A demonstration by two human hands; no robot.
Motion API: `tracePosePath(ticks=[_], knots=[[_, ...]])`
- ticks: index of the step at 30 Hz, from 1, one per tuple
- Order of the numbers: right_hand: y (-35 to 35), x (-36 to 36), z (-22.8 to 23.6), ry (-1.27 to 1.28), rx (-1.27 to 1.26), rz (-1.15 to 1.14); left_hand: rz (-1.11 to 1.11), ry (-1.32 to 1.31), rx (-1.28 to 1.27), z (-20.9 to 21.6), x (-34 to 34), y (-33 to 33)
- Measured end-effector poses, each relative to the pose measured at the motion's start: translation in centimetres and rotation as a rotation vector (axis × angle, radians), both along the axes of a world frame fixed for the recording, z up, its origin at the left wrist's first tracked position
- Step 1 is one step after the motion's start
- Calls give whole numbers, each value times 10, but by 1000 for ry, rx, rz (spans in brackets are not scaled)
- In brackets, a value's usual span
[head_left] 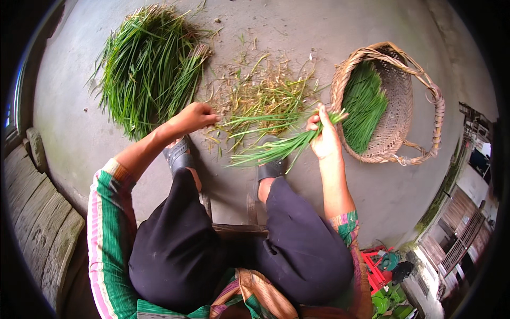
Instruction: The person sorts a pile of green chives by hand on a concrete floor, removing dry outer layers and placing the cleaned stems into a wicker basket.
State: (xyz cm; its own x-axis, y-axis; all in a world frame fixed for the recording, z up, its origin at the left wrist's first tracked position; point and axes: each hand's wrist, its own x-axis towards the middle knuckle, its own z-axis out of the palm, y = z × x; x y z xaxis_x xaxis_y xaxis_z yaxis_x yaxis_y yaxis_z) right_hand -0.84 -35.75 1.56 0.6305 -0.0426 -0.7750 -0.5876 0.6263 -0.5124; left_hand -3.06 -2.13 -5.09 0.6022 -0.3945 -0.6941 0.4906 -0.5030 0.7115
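My right hand [326, 139] is closed round a small bunch of green chives [289, 144]. Their pale cut ends stick out past my fingers beside the wicker basket, and the long leaves fan out to the left. My left hand [195, 118] is closed, thumb and fingers pinched together close to the leaf tips; whatever it grips is too small to make out. Below both hands, a loose litter of yellowed leaves and stalks [265, 98] covers the floor. At the upper left lies a large heap of chives [151, 64].
To the right, a wicker basket [396, 122] with a looped handle lies tipped on its side, with trimmed chives [365, 103] inside. My feet in grey sandals [179, 154] rest near the litter. Wooden planks [40, 207] stand at far left; red and green plastic things [382, 276] lie at lower right.
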Motion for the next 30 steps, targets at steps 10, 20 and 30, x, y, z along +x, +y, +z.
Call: tracePosePath(ticks=[10, 20, 30], knots=[[-10, -10, -4, -84, -135, 3, -94, -168, -11, 28, 33, 5], [6, 16, 5, -139, -206, -60, 117, 78, -242, 14, 29, 3], [0, 15, 4, -101, -171, -76, 389, 62, -574, 20, 18, -31]])
